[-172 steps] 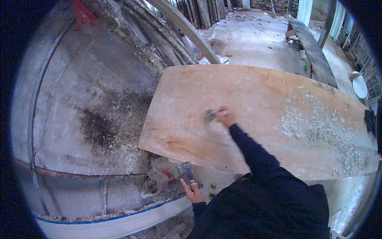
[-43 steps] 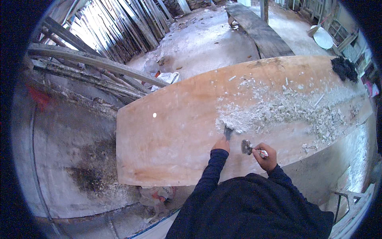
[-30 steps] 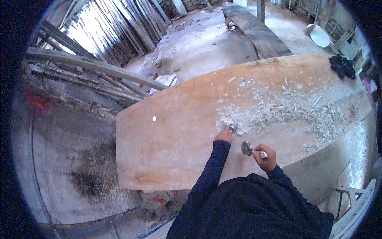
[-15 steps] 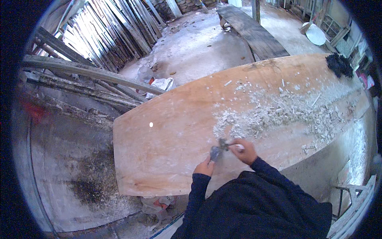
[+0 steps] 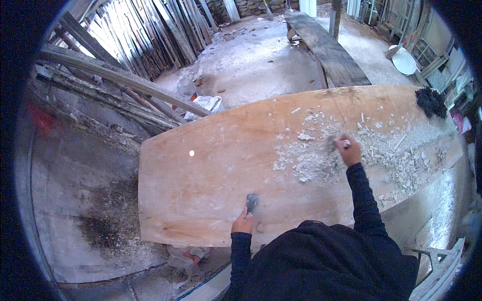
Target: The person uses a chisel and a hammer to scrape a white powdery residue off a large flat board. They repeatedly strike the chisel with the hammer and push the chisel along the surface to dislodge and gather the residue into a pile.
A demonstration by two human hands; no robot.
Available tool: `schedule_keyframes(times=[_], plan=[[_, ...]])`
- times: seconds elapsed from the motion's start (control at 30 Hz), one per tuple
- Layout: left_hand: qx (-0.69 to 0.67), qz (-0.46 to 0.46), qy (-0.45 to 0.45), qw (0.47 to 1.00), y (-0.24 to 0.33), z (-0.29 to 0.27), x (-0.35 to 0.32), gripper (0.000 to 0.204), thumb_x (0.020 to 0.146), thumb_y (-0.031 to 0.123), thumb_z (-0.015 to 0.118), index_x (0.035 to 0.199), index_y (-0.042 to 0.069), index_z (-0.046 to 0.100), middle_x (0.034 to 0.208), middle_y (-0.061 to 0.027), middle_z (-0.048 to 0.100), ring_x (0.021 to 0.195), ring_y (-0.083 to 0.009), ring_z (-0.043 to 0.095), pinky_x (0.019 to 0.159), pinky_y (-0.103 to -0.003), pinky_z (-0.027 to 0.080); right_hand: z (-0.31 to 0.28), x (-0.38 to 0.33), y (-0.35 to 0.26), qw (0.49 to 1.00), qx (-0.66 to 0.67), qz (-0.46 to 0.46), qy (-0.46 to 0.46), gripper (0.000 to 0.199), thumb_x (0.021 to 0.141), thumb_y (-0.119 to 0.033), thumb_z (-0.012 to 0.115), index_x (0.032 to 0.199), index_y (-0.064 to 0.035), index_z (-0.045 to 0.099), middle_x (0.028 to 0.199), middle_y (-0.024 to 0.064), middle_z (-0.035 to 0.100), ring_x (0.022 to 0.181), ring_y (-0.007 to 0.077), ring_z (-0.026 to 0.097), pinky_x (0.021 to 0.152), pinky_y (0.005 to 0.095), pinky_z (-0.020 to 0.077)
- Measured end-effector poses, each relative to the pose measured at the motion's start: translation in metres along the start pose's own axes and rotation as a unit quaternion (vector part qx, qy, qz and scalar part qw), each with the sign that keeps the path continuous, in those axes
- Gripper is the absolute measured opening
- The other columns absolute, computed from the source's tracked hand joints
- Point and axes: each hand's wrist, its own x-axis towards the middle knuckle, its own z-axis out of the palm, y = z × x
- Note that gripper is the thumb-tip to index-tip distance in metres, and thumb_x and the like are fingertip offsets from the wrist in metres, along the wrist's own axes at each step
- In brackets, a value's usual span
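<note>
My left hand (image 5: 243,223) is closed round a scraper (image 5: 252,201) with a broad grey blade, held just over the near part of the wooden board (image 5: 175,200). Farther out to the right, my right hand (image 5: 350,152) grips a second scraper (image 5: 331,144); motion smears its blade, and a pale handle end shows at the fist. This blade is at the heap of white flaky chips (image 5: 314,165) strewn over the board's middle and right. A small white disc (image 5: 192,153) lies on the board's left part.
A black bristly clump (image 5: 431,103) sits at the board's far right corner. Wooden beams (image 5: 120,75) lean at the left. Behind the board stand a long dark bench (image 5: 331,52) and a white round basin (image 5: 404,61). A white bag (image 5: 207,104) lies past the far edge.
My hands have come apart from where the two scrapers met. The right has moved up and right to the chips with its scraper; the left has drawn back slightly left. The view has shifted a little.
</note>
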Motion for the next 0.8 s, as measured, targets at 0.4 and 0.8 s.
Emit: schedule_keyframes(times=[0.4,0.8], plan=[[0.001,0.037,-0.075,0.996,0.054,0.013,0.008,0.047,0.079,0.033,0.050,0.122,0.012,0.045,0.096,-0.0224,0.058,0.090,-0.0350,0.056,0.077,-0.039,0.044,0.053,-0.079,-0.084,0.965,0.200,0.002,-0.170,0.018,0.074,-0.024,0.064,0.076,-0.0061,0.058,0.066,0.0074,0.060,0.059,0.0140,0.057,0.056,0.0290,0.0452],[0.061,0.030,-0.100,0.993,0.051,0.016,0.012,0.048,0.077,0.036,0.050,0.121,0.014,0.047,0.091,-0.0237,0.058,0.086,-0.0366,0.056,0.075,-0.042,0.044,-0.112,-0.034,0.030,0.987,-0.130,0.005,0.089,0.010,0.073,-0.013,0.061,0.072,-0.0064,0.053,0.061,0.0067,0.055,0.056,0.0149,0.053,0.054,0.0275,0.0427]])
